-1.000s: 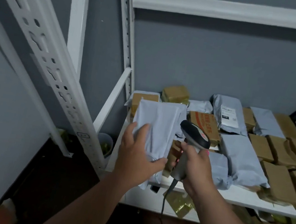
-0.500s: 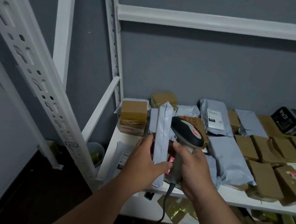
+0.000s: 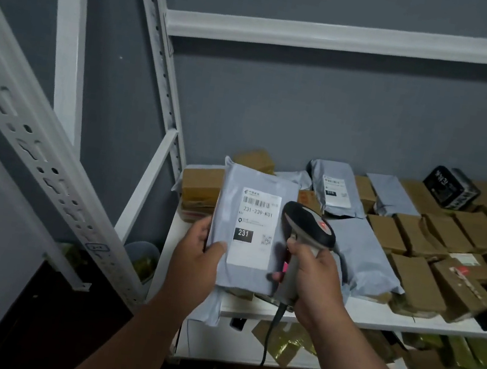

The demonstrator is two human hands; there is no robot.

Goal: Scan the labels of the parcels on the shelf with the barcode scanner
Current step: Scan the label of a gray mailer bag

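My left hand [image 3: 195,259] grips a grey poly-mailer parcel [image 3: 233,202] by its lower left corner and holds it upright above the white shelf [image 3: 405,320]. Its white label [image 3: 256,227] with a barcode, "231-239-K01" and a black "231" box faces me. My right hand [image 3: 315,278] is shut on the handle of a grey and black barcode scanner [image 3: 309,226], just right of the parcel. The scanner head sits level with the label's right edge, and a pink glow shows near the trigger. The scanner cable [image 3: 271,332] hangs down.
Several brown cardboard parcels [image 3: 418,279] and grey mailers [image 3: 365,254] cover the shelf to the right, with a black box [image 3: 450,191] at the back. More packets lie on the lower shelf [image 3: 369,348]. White slotted uprights [image 3: 164,69] stand left, and a grey bin [image 3: 141,254] sits below.
My left hand has turned the grey parcel from back, through edge-on, to label facing me. The scanner stays beside it on the right. The camera view has shifted slightly.
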